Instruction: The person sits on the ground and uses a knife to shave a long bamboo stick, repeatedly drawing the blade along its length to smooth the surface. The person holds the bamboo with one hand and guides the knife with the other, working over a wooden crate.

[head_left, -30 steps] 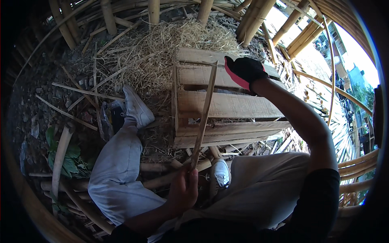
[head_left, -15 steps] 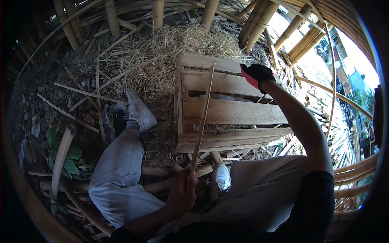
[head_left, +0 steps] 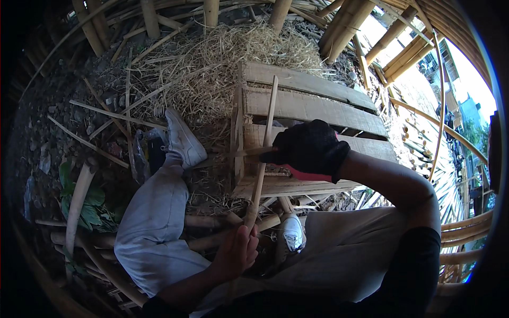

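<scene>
My bare left hand (head_left: 236, 253) is closed round the lower end of a long bamboo strip (head_left: 270, 108), which slants up and away over the left part of a wooden slatted crate (head_left: 313, 103). My right hand (head_left: 310, 150), in a black and red glove, is closed beside the strip's middle. From its fingers a thin, flat blade-like tool (head_left: 248, 152) points left across the strip; its handle is hidden in the glove, and its edge is too blurred to make out. The crate's slats run left to right with gaps between them.
A heap of dry bamboo shavings (head_left: 207, 69) lies behind the crate. Bamboo poles (head_left: 211, 13) stand at the back. Loose strips (head_left: 114, 114) and a clear plastic bag (head_left: 140, 159) lie on the left ground. A white shoe (head_left: 184, 140) is left of the crate.
My right hand has come from the crate's far right side down and left to the strip, with the flat tool now across it. My left hand still holds the strip's lower end.
</scene>
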`<state>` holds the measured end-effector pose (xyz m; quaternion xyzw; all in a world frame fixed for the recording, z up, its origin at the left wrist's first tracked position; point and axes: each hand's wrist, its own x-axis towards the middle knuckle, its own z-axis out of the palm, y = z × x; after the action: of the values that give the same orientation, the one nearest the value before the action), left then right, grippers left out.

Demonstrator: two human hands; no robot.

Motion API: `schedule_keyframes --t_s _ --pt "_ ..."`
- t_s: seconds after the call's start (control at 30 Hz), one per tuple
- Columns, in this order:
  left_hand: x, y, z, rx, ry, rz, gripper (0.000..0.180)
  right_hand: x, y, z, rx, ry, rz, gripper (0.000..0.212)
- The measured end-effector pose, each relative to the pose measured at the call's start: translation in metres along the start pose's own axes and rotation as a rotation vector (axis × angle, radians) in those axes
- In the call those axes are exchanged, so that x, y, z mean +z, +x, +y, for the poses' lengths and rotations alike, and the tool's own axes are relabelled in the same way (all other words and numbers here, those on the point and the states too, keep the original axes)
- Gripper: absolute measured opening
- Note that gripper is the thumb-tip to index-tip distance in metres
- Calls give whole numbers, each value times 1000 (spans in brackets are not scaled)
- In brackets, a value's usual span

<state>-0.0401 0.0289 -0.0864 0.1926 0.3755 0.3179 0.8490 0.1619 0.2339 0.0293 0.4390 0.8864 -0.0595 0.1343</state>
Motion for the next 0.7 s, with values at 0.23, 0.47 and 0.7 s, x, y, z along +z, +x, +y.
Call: schedule_keyframes --t_s 0.23,0.47,0.7 --pt "-8 3 -5 -44 -91 -70 47 7 -10 -33 -109 -32 -125 67" --pt "3 7 -7 29 75 15 60 -3 10 -1 13 -193 4 61" --pt "-1 3 -12 68 280 92 45 -9 9 -6 22 -103 -143 73"
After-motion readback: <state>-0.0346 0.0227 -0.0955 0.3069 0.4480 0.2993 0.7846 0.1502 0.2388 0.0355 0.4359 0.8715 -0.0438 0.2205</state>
